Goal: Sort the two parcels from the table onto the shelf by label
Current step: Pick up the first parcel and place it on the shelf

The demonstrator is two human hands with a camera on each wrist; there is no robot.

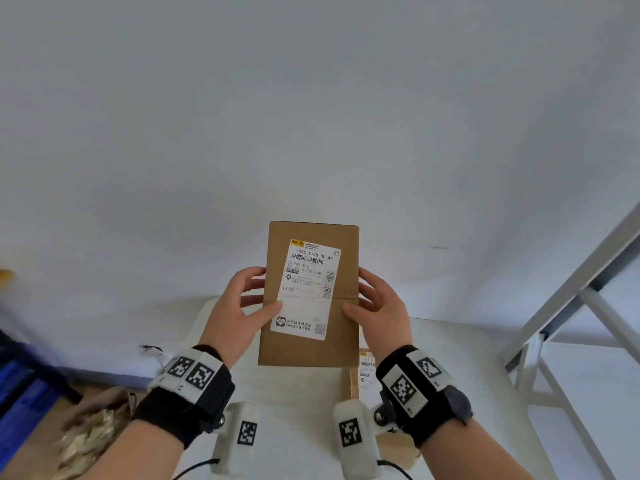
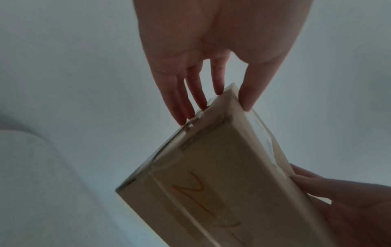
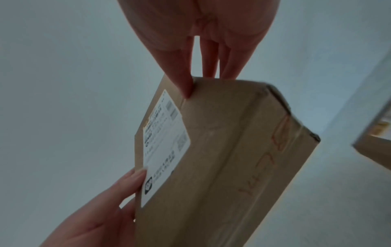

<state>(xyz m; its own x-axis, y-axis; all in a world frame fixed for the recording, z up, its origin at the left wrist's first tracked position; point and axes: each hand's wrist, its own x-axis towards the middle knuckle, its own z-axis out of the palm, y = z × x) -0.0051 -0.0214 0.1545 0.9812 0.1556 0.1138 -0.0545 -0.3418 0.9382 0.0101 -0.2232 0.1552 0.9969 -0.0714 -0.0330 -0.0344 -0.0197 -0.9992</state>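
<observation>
Your left hand and right hand pinch the parcel by fingertips; it may slip onto the second parcel at 5 o'clock.

The white shipping label on the brown parcel reads "902C T148-00 A9" in its top line, above a barcode, well beyond the fingertips. "T148" stands just above the left hand's thumb tip, which rests on the label. Below that thumb sit a round logo, small unreadable characters and a QR code. Orange handwriting on the parcel's side, below the right hand's fingers, cannot be read.
</observation>
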